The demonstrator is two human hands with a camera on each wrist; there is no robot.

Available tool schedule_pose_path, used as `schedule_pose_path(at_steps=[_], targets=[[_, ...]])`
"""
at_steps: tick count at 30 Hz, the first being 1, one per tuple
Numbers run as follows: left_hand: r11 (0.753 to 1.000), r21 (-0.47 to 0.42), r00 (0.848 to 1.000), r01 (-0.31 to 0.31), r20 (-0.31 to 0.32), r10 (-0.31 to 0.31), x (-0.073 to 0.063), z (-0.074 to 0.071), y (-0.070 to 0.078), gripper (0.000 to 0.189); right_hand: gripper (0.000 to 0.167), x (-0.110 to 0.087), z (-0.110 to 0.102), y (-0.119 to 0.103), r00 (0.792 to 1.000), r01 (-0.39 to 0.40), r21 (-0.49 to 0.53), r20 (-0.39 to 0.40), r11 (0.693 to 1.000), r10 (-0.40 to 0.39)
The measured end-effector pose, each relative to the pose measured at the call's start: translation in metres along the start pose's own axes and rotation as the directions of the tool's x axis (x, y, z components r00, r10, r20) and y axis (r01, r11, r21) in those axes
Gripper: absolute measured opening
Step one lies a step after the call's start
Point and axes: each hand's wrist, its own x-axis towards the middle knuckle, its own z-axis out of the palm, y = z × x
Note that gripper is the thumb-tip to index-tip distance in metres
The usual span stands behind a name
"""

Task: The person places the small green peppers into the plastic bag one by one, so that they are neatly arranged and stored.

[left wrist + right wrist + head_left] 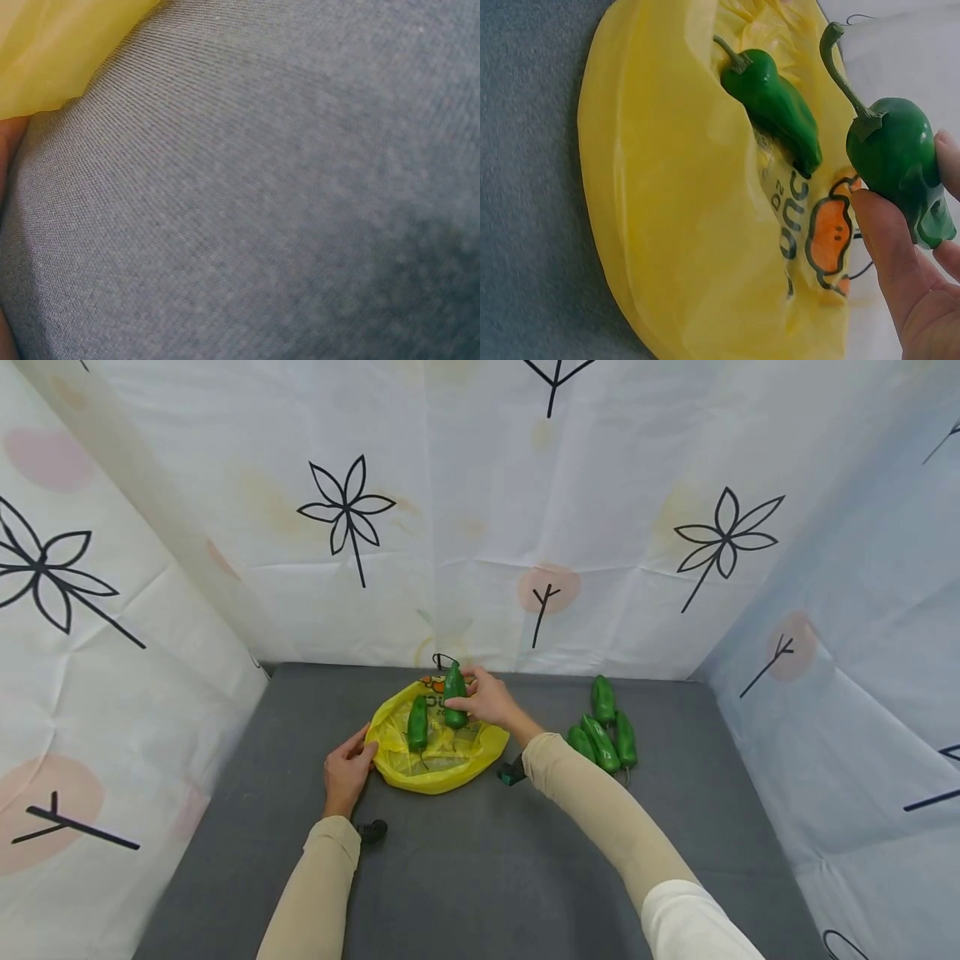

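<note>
Where the left hand (348, 772) grips: thumb and fingers pinch the left rim of the yellow plastic bag (431, 786); the left wrist view shows only slivers of finger.
Bag: lies on the grey cloth (480, 868), mouth spread upward, orange cartoon print (828, 238) toward the far side.
Bagged pepper (417, 724): one green pepper inside, stem toward the near rim.
Held pepper (454, 692): over the bag's far side, stem free; contact with the plastic cannot be confirmed.
Right hand (492, 700): thumb and fingers hold that second pepper.
Loose peppers (601, 744): four, bunched on the cloth right of the bag.
Progress: judged early, with one pepper in, one in hand and four left outside.
</note>
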Motion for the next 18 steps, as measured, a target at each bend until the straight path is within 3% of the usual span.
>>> schedule_pose_path(at_steps=[18], targets=[[1.000, -0.001, 1.000, 0.009, 0.003, -0.009, 0.001, -0.002, 0.001, 0.043, 0.074, 0.002, 0.026, 0.000, 0.999, -0.001, 0.006, 0.033, 1.000, 0.000]])
